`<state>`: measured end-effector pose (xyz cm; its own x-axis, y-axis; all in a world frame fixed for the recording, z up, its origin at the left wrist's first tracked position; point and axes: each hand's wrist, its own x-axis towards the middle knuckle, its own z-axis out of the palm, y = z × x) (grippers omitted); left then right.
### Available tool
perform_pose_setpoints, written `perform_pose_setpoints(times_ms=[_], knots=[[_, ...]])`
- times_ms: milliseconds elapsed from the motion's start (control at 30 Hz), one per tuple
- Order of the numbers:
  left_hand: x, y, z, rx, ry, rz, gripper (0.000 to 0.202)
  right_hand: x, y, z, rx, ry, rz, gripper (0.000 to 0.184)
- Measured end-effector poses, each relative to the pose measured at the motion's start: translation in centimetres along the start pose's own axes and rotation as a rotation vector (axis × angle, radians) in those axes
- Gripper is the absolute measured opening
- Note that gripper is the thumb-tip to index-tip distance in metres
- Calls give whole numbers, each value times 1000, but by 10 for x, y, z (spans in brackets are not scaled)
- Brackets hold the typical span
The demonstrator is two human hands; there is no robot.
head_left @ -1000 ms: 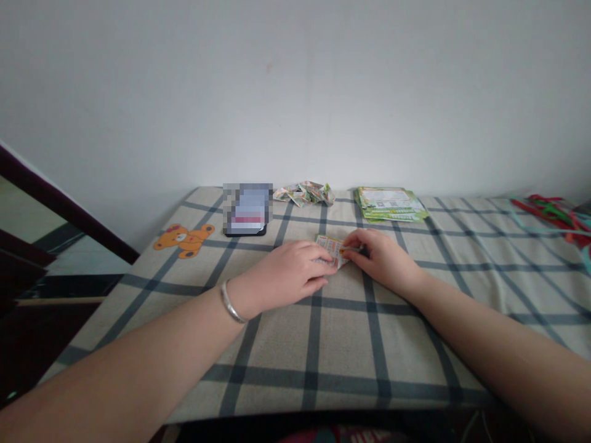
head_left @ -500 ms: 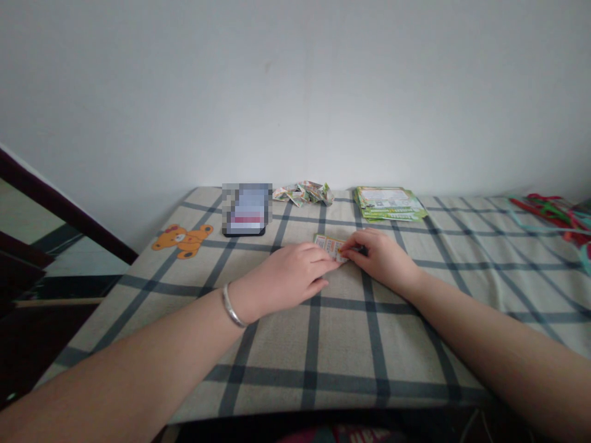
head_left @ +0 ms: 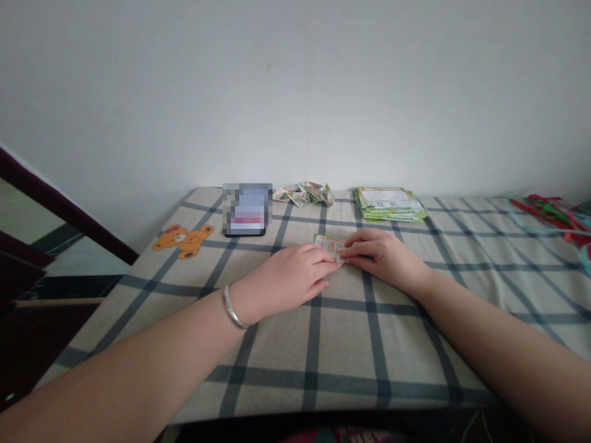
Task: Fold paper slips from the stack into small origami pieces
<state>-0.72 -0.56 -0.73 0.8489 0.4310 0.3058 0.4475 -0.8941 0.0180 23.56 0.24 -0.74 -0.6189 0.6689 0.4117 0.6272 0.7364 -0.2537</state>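
My small paper has tiny print, orange patches and a green edge. It lies between my left hand and my right hand, partly covered.

Paper slip, thin, printed. Crumpled sheet, paper, sharply creased. Stacked sheets, printed paper, faint sheen. Bracelet, shiny silvery metal. Tablecloth, matt woven cloth (wrinkled towards right). Wall, smooth, matt.

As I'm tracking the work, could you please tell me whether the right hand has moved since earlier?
Yes, the right hand has shifted slightly rightward against the checked cloth.
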Motion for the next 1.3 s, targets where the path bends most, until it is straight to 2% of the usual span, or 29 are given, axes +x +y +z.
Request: perform_pose_setpoints(times_ms=[300,833,1067,1300], knots=[[2,-1,3,-34,46,9,37,2,1,4,-60,9,1,17],[4,0,0,45,23,59,36,2,-3,4,-122,-22,29,18],[5,5,0,83,4,21,31,3,-10,0,-205,-31,20,20],[6,7,-2,118,-19,3,30,2,-12,0,-238,17,50,18]])
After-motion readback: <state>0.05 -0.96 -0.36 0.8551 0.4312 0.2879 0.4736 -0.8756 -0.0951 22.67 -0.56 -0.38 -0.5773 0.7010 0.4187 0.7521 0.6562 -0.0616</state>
